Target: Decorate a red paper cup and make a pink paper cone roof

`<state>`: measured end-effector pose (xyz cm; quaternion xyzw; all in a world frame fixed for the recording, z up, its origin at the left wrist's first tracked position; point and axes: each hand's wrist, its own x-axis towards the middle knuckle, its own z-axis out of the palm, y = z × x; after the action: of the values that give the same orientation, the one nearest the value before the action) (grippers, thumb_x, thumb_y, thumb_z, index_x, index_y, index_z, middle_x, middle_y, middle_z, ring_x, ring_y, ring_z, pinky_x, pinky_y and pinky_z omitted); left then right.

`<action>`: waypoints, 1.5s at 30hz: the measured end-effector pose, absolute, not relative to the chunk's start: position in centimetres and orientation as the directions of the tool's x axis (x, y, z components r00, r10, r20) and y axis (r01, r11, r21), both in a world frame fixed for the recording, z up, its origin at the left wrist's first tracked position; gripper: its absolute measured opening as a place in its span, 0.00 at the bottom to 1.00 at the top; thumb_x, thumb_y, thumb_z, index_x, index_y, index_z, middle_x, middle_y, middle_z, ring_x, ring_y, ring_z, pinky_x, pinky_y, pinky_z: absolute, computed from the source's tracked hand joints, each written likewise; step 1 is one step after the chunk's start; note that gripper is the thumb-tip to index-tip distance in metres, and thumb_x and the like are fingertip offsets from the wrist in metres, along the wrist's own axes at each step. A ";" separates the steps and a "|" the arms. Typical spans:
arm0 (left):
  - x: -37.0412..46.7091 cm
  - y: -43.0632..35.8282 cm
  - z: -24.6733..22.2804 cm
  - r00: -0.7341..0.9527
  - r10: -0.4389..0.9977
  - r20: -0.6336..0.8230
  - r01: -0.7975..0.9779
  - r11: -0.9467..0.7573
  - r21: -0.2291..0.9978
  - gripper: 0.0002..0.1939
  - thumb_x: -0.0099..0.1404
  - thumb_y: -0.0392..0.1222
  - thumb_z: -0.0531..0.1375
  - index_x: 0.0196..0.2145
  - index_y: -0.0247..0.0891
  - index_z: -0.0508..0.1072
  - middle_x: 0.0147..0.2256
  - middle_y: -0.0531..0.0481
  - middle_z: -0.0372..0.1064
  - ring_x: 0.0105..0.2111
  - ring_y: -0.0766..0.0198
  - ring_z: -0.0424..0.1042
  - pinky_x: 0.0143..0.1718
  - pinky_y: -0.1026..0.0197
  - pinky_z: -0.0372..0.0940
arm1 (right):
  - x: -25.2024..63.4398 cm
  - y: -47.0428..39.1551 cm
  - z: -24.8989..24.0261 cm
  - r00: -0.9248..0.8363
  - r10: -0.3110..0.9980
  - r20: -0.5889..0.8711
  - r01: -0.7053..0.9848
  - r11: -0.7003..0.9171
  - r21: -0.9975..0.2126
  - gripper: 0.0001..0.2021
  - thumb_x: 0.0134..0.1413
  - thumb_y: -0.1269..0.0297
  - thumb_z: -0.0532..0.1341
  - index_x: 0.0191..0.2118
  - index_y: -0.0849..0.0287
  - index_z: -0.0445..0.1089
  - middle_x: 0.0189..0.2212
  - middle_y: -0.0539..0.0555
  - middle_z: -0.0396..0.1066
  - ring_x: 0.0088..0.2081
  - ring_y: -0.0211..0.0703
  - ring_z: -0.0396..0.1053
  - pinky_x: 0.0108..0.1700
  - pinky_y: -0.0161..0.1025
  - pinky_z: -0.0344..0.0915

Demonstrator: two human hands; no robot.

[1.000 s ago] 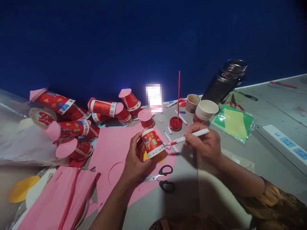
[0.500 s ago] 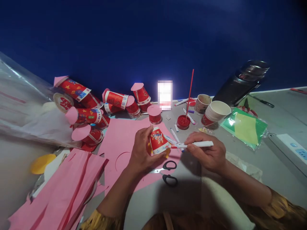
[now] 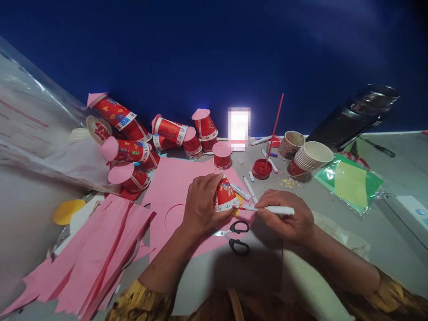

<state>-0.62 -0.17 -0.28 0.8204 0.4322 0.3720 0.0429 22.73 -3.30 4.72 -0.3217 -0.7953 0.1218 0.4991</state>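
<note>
My left hand (image 3: 201, 205) is wrapped round a red paper cup (image 3: 226, 192), which is turned upside down with its white band low. Blue marks show along that band. A white marker (image 3: 272, 209) sits between the fingers and thumb of my right hand (image 3: 286, 217), its red tip at the edge of the band. Below the cup lie scissors (image 3: 239, 237) with black handles, their blades partly over a sheet of pink paper (image 3: 163, 185). Other markers (image 3: 250, 189) rest just behind the cup.
Several red cups with pink paper tops (image 3: 169, 129) stand or lean at the back left. Folded pink paper (image 3: 90, 254) covers the front left. A red pot (image 3: 262, 169) holds a stick. Stacked cups (image 3: 312, 156), a black flask (image 3: 351, 116) and a green packet (image 3: 351, 180) are on the right.
The cup has turned a little in my left hand, and the marker tip stays at its white band. The whole view has shifted slightly, with the table things now farther right.
</note>
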 end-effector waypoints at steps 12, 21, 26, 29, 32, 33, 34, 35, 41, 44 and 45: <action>-0.4 -0.1 -0.3 0.355 0.735 0.578 0.665 -0.633 0.396 0.44 0.55 0.54 0.73 0.63 0.41 0.60 0.54 0.38 0.70 0.51 0.44 0.69 0.53 0.42 0.66 | 22.6 -3.1 4.7 -0.311 0.645 0.698 0.397 0.755 -0.521 0.06 0.62 0.72 0.60 0.36 0.55 0.73 0.24 0.51 0.79 0.24 0.41 0.76 0.30 0.36 0.73; -0.4 -0.1 -0.2 0.354 0.726 0.589 0.645 -0.646 0.409 0.43 0.56 0.53 0.73 0.63 0.39 0.60 0.54 0.36 0.71 0.51 0.44 0.70 0.52 0.42 0.67 | 22.9 -3.2 4.8 -0.308 0.667 0.679 0.418 0.736 -0.533 0.07 0.60 0.73 0.61 0.35 0.55 0.74 0.24 0.51 0.78 0.24 0.42 0.76 0.30 0.37 0.73; -0.2 -0.2 -0.2 0.338 0.728 0.596 0.641 -0.642 0.421 0.44 0.56 0.54 0.73 0.64 0.42 0.59 0.53 0.38 0.70 0.51 0.45 0.70 0.53 0.42 0.67 | 23.2 -3.1 4.3 -0.213 0.663 0.717 0.443 0.720 -0.534 0.06 0.60 0.71 0.62 0.36 0.55 0.77 0.26 0.52 0.80 0.26 0.44 0.78 0.34 0.38 0.76; -0.2 -0.3 0.0 0.316 0.748 0.583 0.629 -0.626 0.461 0.42 0.58 0.52 0.72 0.64 0.44 0.58 0.54 0.40 0.69 0.53 0.45 0.70 0.54 0.43 0.67 | 23.4 -3.1 3.9 -0.185 0.668 0.721 0.438 0.712 -0.548 0.06 0.62 0.69 0.63 0.38 0.55 0.78 0.28 0.53 0.81 0.28 0.44 0.79 0.33 0.37 0.76; -0.2 -0.6 0.2 0.267 0.807 0.526 0.599 -0.567 0.566 0.41 0.58 0.50 0.71 0.64 0.43 0.59 0.54 0.40 0.68 0.53 0.46 0.69 0.53 0.43 0.68 | 23.5 -3.2 3.7 -0.200 0.706 0.680 0.394 0.693 -0.604 0.08 0.67 0.68 0.60 0.45 0.55 0.77 0.29 0.53 0.81 0.28 0.43 0.80 0.33 0.37 0.76; -0.2 -0.7 0.1 0.250 0.831 0.497 0.584 -0.539 0.607 0.42 0.57 0.51 0.72 0.64 0.43 0.59 0.54 0.40 0.68 0.54 0.46 0.69 0.53 0.43 0.68 | 23.5 -3.1 3.6 -0.210 0.717 0.665 0.391 0.685 -0.615 0.08 0.68 0.67 0.60 0.47 0.55 0.77 0.30 0.53 0.81 0.29 0.42 0.79 0.34 0.37 0.76; -0.2 -0.8 0.1 0.236 0.852 0.467 0.566 -0.511 0.647 0.44 0.55 0.51 0.72 0.64 0.43 0.58 0.55 0.40 0.67 0.54 0.46 0.69 0.53 0.43 0.68 | 23.6 -3.0 3.6 -0.223 0.726 0.650 0.399 0.677 -0.619 0.08 0.69 0.66 0.61 0.49 0.55 0.76 0.31 0.53 0.81 0.30 0.42 0.79 0.35 0.37 0.76; -0.2 -0.9 0.0 0.226 0.870 0.438 0.548 -0.486 0.682 0.45 0.54 0.52 0.73 0.64 0.43 0.58 0.55 0.40 0.65 0.55 0.45 0.68 0.53 0.43 0.69 | 23.6 -2.8 3.5 -0.241 0.730 0.640 0.414 0.673 -0.613 0.09 0.68 0.64 0.63 0.50 0.55 0.76 0.33 0.53 0.82 0.31 0.43 0.79 0.37 0.38 0.75; 0.0 -1.4 -0.1 0.295 0.876 0.382 0.420 -0.478 0.772 0.48 0.52 0.50 0.75 0.64 0.45 0.57 0.57 0.40 0.63 0.56 0.46 0.68 0.53 0.44 0.69 | 23.8 -1.4 1.9 -0.435 0.691 0.578 0.440 0.723 -0.533 0.42 0.47 0.46 0.76 0.65 0.54 0.64 0.53 0.63 0.77 0.47 0.56 0.74 0.49 0.52 0.74; 0.0 -1.5 0.1 0.351 0.853 0.387 0.361 -0.504 0.784 0.47 0.52 0.50 0.75 0.64 0.46 0.58 0.58 0.41 0.62 0.56 0.47 0.68 0.54 0.44 0.70 | 23.9 -1.0 1.3 -0.486 0.696 0.529 0.443 0.717 -0.538 0.49 0.44 0.45 0.77 0.69 0.53 0.59 0.60 0.65 0.71 0.52 0.59 0.70 0.52 0.55 0.73; 0.0 -1.5 0.2 0.368 0.845 0.389 0.350 -0.513 0.784 0.47 0.53 0.50 0.75 0.63 0.46 0.58 0.58 0.41 0.62 0.56 0.47 0.67 0.55 0.44 0.69 | 24.0 -1.0 1.2 -0.496 0.701 0.513 0.445 0.712 -0.543 0.50 0.43 0.44 0.77 0.69 0.53 0.59 0.60 0.65 0.71 0.53 0.60 0.69 0.53 0.56 0.72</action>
<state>0.04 -1.50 0.23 0.7690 0.3885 0.4063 0.3042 23.99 -0.99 1.20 -0.3378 -0.8476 0.1724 0.3711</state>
